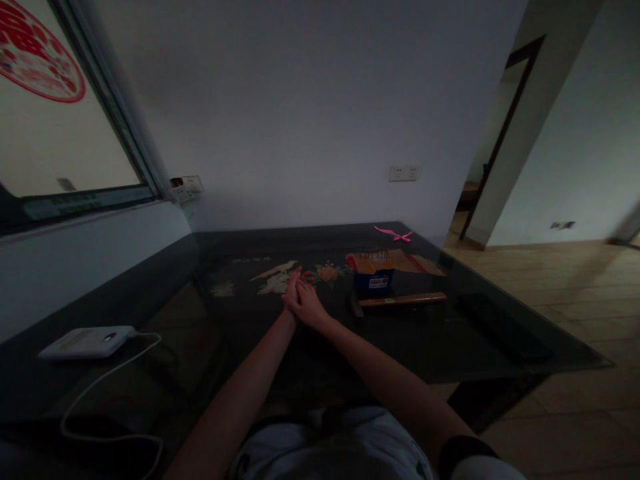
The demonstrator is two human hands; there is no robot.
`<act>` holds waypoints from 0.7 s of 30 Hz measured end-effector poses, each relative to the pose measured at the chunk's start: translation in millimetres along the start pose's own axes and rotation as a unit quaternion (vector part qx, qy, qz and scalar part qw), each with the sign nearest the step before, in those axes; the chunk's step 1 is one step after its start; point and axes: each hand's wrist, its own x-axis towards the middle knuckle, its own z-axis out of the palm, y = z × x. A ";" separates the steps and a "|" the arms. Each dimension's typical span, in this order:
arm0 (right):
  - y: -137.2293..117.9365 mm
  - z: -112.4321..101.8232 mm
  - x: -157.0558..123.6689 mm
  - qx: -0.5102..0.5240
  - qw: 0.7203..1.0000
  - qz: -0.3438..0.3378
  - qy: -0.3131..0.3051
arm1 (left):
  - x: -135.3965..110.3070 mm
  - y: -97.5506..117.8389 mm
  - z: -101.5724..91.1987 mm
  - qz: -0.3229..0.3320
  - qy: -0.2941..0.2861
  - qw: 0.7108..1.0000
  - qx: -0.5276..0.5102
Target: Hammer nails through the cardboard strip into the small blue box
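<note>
My left hand (293,283) and my right hand (307,303) rest together over the dark glass table (240,340). The right lies against the left, partly covering it, and the fingers of both look stretched out. No object shows between them. Nearest on the right is a hammer (403,300) with a wooden handle, lying with its dark head towards my hands. Just behind it stands a blue box (374,281) with an orange upper part; a row of thin dark upright pieces shows at its top, too small to name surely.
Brown printed cardboard (415,262) lies behind the box, and a pink ribbon (397,235) near the wall. A long black object (500,327) lies by the right edge. At left is a white power bank (90,342) with a white cable (107,373).
</note>
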 end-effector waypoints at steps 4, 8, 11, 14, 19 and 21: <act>0.0 -0.6 -0.7 0.000 1.000 0.006 -0.002 | 0.8 -1.5 -1.8 0.006 -0.009 1.000 0.000; -0.2 -0.6 -0.2 0.002 1.000 0.010 -0.006 | 0.5 -0.7 -2.6 0.008 -0.013 1.000 0.002; -0.9 -0.7 0.2 0.003 1.000 0.014 -0.007 | 1.0 0.0 -2.5 0.005 -0.011 1.000 0.005; -2.0 -1.4 -0.1 0.003 1.000 0.017 -0.007 | 1.9 0.1 -1.9 0.003 -0.009 1.000 0.008; -3.5 -1.9 0.0 0.003 1.000 0.019 -0.007 | 3.1 0.8 -1.7 -0.001 0.002 1.000 0.008; -3.6 -1.6 0.2 0.003 1.000 0.018 -0.007 | 3.4 1.0 -2.7 0.005 -0.001 1.000 0.003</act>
